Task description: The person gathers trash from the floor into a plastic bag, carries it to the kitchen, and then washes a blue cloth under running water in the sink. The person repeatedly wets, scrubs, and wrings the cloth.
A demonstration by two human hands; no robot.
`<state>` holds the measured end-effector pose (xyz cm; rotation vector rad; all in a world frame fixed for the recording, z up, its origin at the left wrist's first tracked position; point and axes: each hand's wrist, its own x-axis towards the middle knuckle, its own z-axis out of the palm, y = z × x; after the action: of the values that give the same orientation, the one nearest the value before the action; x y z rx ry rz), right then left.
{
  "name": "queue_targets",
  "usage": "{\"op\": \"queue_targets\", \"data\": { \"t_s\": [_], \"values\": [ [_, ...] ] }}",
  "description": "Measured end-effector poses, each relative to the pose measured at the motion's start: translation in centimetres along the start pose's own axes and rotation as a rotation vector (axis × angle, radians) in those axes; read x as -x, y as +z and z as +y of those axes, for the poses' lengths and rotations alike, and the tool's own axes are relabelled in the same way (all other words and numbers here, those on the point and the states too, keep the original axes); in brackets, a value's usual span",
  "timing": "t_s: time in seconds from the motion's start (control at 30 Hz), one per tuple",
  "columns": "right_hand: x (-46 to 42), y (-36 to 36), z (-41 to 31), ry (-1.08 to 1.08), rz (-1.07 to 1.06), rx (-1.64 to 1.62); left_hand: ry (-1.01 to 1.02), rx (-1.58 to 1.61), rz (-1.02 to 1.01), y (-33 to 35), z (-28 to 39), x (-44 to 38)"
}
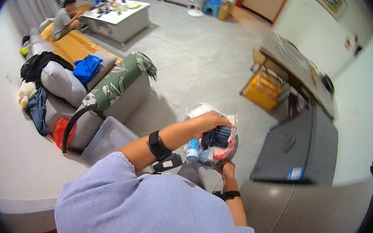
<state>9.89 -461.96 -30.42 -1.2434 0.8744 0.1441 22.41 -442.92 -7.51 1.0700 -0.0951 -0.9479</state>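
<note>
In the head view my left hand (213,122) is closed on a dark blue knitted cloth item (217,137), over a round container (235,148) filled with plastic packages. A blue and white bottle or can (192,150) leans at the container's left side, and a red and clear package (226,151) lies inside. My right hand (228,169) grips the container's near right rim, its fingers partly hidden beneath. Black bands circle both forearms.
A grey plastic bin (114,136) stands left beside the sofa (131,94). At the right are a dark grey cabinet or appliance (284,146), a cluttered table (289,59) and a yellow box (263,90). Another person (62,22) sits by the white coffee table (117,25).
</note>
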Motion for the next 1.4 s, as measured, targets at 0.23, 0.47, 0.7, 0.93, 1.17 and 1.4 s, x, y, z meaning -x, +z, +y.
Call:
{"op": "queue_targets", "data": {
  "t_s": [0.23,0.47,0.7,0.93,1.17,1.4],
  "values": [
    [-15.5,11.3,-15.8,0.034,-0.209,0.172,0.121,0.059,0.243,-8.9,13.3,-10.8],
    [-34.7,21.6,-25.3,0.006,-0.354,0.31,0.203,0.119,0.261,-20.2,24.3,-25.3],
    [-50.5,30.5,-37.7,-0.099,-0.188,0.356,0.203,0.255,0.158,-28.9,39.2,-39.7],
    [-62.1,35.7,-46.5,0.01,0.002,0.189,0.276,0.439,0.071,-36.0,50.9,-51.1],
    [-79.6,34.1,-52.8,0.409,0.233,-0.097,0.396,0.361,0.33,-39.8,58.7,-65.8],
    [-93.1,28.2,-52.6,0.413,0.223,-0.295,0.201,0.362,0.445,-46.0,58.0,-81.1]
  ]
}}
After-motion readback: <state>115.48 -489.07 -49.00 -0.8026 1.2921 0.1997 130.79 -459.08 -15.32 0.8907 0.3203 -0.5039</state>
